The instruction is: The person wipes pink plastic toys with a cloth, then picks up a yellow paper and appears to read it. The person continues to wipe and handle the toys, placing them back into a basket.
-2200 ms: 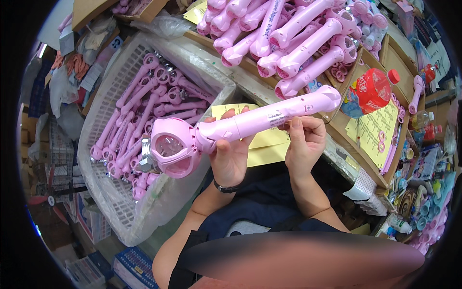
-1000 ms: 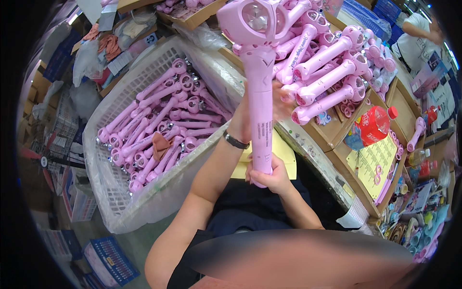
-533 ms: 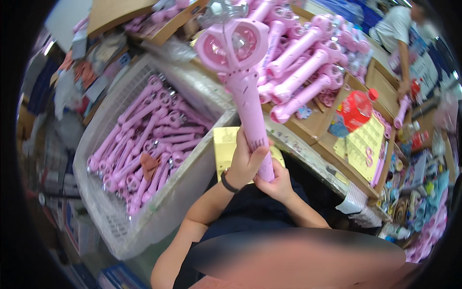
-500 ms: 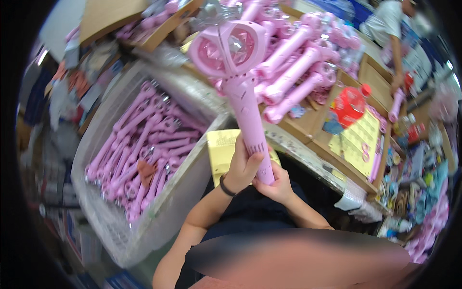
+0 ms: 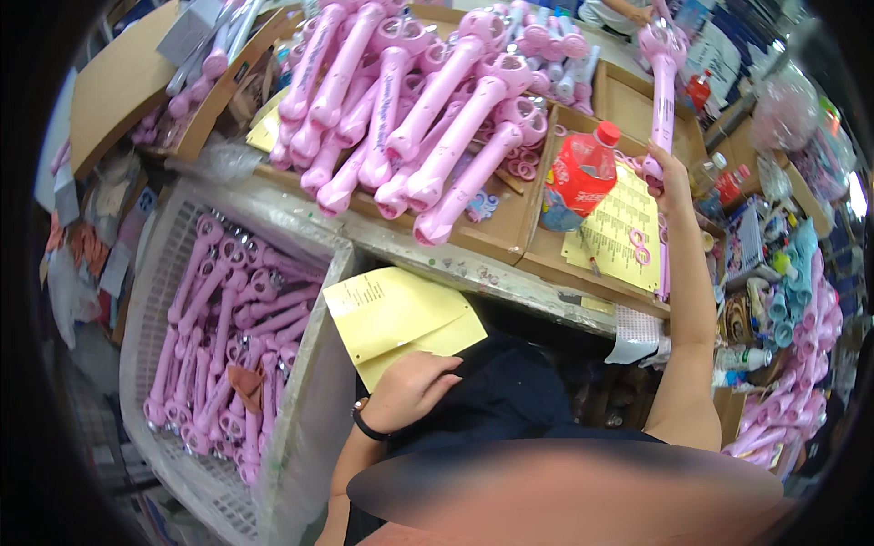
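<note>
At upper right, the right hand (image 5: 672, 182) has its fingers curled around the lower end of a pink wand (image 5: 664, 96), hiding part of the grip. The wand's long axis runs nearly straight up the view, its round head pointing away from the wearer; the tip is cut off at the top edge. The left hand (image 5: 407, 393), fingers loosely parted, is beside yellow paper (image 5: 405, 314), its palm hidden.
</note>
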